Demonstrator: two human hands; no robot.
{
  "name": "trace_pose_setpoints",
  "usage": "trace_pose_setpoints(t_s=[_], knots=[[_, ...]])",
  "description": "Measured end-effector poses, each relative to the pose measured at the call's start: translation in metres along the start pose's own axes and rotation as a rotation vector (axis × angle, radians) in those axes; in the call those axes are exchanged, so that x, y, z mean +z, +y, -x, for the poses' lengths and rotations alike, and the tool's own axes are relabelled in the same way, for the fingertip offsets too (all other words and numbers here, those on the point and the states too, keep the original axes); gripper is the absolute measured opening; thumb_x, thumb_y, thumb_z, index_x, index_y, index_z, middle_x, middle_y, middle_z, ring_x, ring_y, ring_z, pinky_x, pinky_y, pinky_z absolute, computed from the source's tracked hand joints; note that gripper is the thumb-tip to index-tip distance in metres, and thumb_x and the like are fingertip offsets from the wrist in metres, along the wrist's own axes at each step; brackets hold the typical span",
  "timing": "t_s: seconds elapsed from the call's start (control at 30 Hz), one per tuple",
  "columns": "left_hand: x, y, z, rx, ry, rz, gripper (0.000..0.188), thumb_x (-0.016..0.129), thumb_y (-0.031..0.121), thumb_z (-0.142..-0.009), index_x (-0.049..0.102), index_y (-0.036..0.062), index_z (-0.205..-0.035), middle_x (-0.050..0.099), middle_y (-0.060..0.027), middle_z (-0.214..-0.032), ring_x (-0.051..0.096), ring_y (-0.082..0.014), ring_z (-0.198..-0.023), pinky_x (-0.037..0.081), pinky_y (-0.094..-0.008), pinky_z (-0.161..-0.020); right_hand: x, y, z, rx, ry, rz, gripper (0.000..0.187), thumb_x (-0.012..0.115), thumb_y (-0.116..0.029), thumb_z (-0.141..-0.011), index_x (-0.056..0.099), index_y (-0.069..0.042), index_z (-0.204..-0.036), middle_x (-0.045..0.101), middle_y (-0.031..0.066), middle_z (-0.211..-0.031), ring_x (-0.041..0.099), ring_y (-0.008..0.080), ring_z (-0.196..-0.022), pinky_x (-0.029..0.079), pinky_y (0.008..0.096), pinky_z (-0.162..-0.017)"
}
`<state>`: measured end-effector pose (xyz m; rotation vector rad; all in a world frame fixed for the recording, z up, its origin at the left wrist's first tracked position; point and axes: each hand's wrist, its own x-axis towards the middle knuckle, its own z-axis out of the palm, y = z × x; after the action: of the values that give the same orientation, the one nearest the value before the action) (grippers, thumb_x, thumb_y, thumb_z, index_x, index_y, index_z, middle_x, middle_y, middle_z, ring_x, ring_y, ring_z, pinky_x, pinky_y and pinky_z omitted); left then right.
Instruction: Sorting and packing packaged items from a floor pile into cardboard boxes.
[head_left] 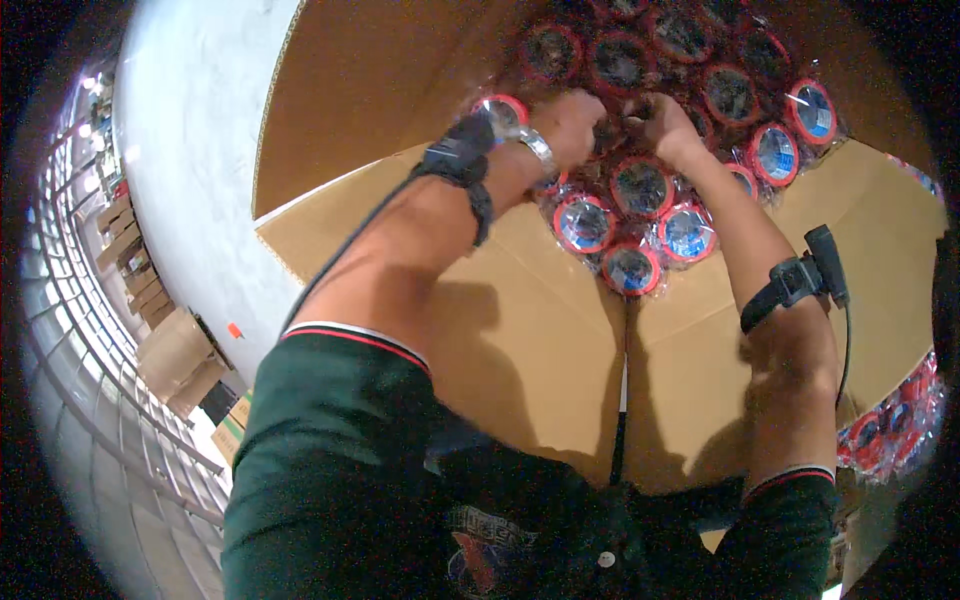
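Note:
Several red rings that look like rolls of tape (642, 188), each wrapped in clear film, lie packed in a large cardboard box (370, 110). My left hand (572, 128), below a metal-banded watch, reaches in among them with its fingers curled. Close on its right is my right hand (668, 128), thumb and fingers bent toward each other. Between the two hands sits a shadowed wrapped roll (608, 138), which both seem to grip. The fingertips are partly hidden. Nearer to me, a wrapped roll with a blue inside (585, 223) lies below the left hand.
The box's near flaps (520, 350) fold toward my body, with a slit between them. More wrapped rolls (895, 425) show at the lower right. Cardboard boxes (180, 360) stand on the far left, past a pale floor (200, 150). Devices with cables (800, 280) are strapped to both forearms.

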<state>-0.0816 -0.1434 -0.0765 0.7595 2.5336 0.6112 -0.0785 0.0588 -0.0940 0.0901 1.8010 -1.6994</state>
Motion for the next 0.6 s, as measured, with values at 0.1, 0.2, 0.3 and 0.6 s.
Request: trace_pose_setpoints(t_s=[0.1,0.2,0.3,0.6], knots=[[-0.035,-0.003,-0.007,-0.265,-0.193,-0.147,0.041,0.069,0.031,-0.071,0.056,0.0033,-0.099,0.061,-0.0193,-0.097,0.058,-0.0372,-0.095,0.047,-0.0453,-0.08,-0.01,-0.012,0.024,-0.095,0.1,0.198,0.015,0.059,0.005,-0.078,0.057,0.001,-0.092,0.06,0.0033,-0.084,0.051,0.0108,-0.078,0.046,0.0294,-0.071],[-0.019,-0.015,0.007,-0.153,-0.297,-0.12,0.048,0.073,0.039,-0.068,0.057,0.0036,-0.095,0.062,-0.0192,-0.093,0.059,-0.0381,-0.089,0.048,-0.0462,-0.077,-0.003,-0.006,0.014,-0.051,0.009,-0.262,0.019,0.059,0.003,-0.078,0.058,0.002,-0.098,0.062,0.0055,-0.091,0.053,0.0121,-0.083,0.047,0.0305,-0.074],[0.001,-0.001,-0.012,-0.345,-0.279,-0.083,0.042,0.07,0.033,-0.073,0.058,0.0026,-0.099,0.061,-0.0215,-0.103,0.058,-0.0367,-0.099,0.048,-0.0454,-0.083,0.002,0.008,0.008,0.074,-0.055,-0.602,0.028,0.06,-0.002,-0.078,0.058,0.002,-0.105,0.064,0.0095,-0.097,0.058,0.019,-0.088,0.049,0.0343,-0.077],[-0.004,-0.048,-0.013,-0.124,-0.293,-0.046,0.04,0.071,0.032,-0.07,0.062,0.004,-0.097,0.065,-0.0184,-0.092,0.062,-0.0378,-0.088,0.05,-0.0442,-0.077,0.031,0.031,-0.006,-0.231,0.012,1.04,0.03,0.056,-0.002,-0.071,0.054,-0.002,-0.102,0.061,0.0199,-0.09,0.06,0.0368,-0.089,0.05,0.0443,-0.076]])
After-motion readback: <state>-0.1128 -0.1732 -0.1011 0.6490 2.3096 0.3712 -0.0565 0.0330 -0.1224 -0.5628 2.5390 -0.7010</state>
